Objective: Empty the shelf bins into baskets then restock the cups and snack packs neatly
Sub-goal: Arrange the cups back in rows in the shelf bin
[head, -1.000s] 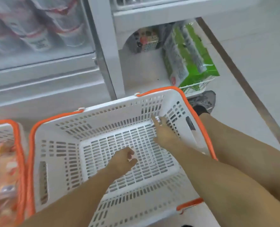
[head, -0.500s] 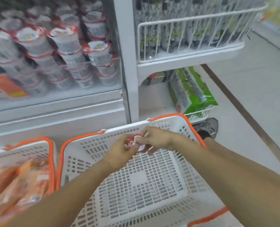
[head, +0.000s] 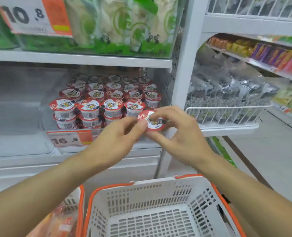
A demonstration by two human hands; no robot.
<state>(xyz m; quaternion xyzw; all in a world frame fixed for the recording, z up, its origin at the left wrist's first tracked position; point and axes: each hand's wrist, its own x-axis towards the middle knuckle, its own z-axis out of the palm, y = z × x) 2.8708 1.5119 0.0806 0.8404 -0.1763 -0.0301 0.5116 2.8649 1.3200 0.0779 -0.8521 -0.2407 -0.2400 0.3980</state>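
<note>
A small cup with a red and white lid [head: 154, 123] is held in front of the shelf by both hands. My left hand [head: 114, 139] pinches its left edge with the thumb and fingers. My right hand [head: 179, 134] grips its right side, fingers curled over the lid. Behind it, several matching cups [head: 106, 100] stand stacked in rows inside a clear shelf bin [head: 46, 120]. Below my arms sits a white basket with an orange rim [head: 159, 211], nothing in it. A second basket [head: 73, 214] at the lower left holds orange snack packs [head: 56, 224].
A red price tag [head: 70, 138] hangs on the bin front. Green and white packs [head: 124, 26] fill the shelf above. A white upright post [head: 184, 74] separates a wire rack of dark packs [head: 227, 100] on the right. Floor shows at the far right.
Both hands have risen out of the white basket with a cup, from basket level up to the front of the cup bin. The view has tilted up to the shelf.
</note>
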